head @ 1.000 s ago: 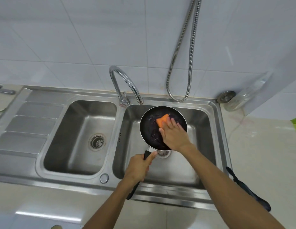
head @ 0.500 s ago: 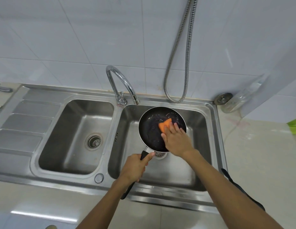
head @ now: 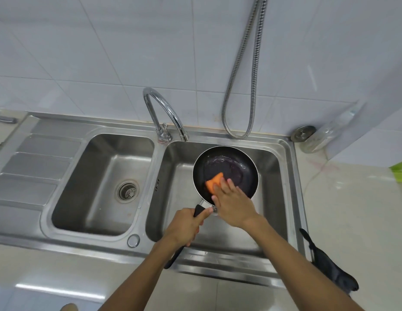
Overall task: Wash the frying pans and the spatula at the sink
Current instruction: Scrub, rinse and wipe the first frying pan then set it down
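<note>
A small black frying pan (head: pixel 229 167) with a metal rim is held over the right basin of the steel sink (head: pixel 283 176). My left hand (head: pixel 184 225) grips its black handle near the front edge of the basin. My right hand (head: pixel 232 203) presses an orange sponge (head: pixel 214 181) against the pan's inner surface, at its lower left part, with fingers laid over it. The pan's inside looks wet. A black spatula (head: pixel 330 263) lies on the counter to the right of the sink.
The chrome tap (head: pixel 164 115) arcs over the divider between basins, with no water running. The left basin (head: pixel 106 182) holds only its drain strainer. A metal shower hose (head: pixel 242 86) hangs on the tiled wall. A clear jar with metal lid (head: pixel 307 138) lies at the back right corner.
My right hand has slid the sponge from the pan's upper middle down toward its lower left. The left hand keeps its grip on the handle.
</note>
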